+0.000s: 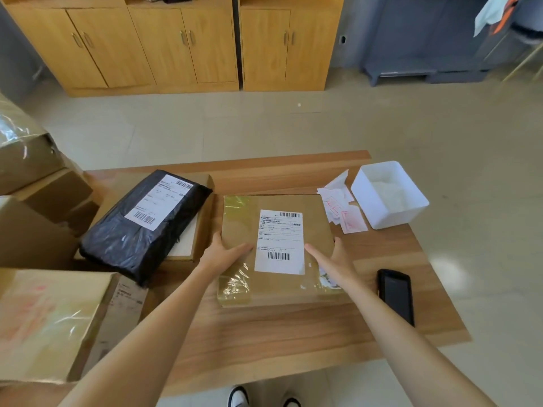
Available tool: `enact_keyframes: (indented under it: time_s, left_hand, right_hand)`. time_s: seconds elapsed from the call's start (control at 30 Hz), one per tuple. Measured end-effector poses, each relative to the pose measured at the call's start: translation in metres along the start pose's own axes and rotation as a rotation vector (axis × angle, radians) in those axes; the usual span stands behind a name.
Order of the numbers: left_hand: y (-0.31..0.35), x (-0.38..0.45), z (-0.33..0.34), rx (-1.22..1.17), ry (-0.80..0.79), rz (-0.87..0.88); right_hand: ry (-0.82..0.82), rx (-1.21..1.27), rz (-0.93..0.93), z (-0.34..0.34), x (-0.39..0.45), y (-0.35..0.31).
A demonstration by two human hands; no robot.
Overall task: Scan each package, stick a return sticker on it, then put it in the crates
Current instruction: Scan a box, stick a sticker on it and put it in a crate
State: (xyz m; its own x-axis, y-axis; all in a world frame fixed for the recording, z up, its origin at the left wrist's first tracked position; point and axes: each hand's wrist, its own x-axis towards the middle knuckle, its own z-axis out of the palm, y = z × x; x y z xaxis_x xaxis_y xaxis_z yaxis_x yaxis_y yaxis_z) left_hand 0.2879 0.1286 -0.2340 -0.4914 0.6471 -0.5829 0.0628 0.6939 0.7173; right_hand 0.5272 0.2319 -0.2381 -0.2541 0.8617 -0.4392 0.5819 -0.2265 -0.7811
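Observation:
A flat brown cardboard package [314,218] with a white shipping label [280,242] lies in the middle of the wooden table [293,327]. My left hand [224,254] lies flat on its left side, fingers straight. My right hand [332,259] lies flat on its right side, also with straight fingers. A black handheld scanner [395,295] lies on the table to the right of the package. White return stickers [342,210] with red print are piled behind the package on the right.
A black plastic-wrapped parcel [141,227] lies on a flat box [202,218] at the left. Several cardboard boxes [47,318] stand stacked at the far left. A white plastic bin [388,195] sits at the table's back right corner. Wooden cabinets [176,42] line the back wall.

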Motion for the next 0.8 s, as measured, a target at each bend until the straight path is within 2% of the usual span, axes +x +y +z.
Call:
enact_keyframes:
  time_s: [0.47,0.8]
  left_hand:
    - [-0.012,0.021,0.002,0.028,0.034,-0.010]
    - [0.009,-0.031,-0.008,0.199,0.125,0.012]
  right_hand:
    - [-0.040,-0.038,0.001,0.017,0.034,0.012]
    - [-0.017,-0.235,0.008,-0.038,-0.022,0.025]
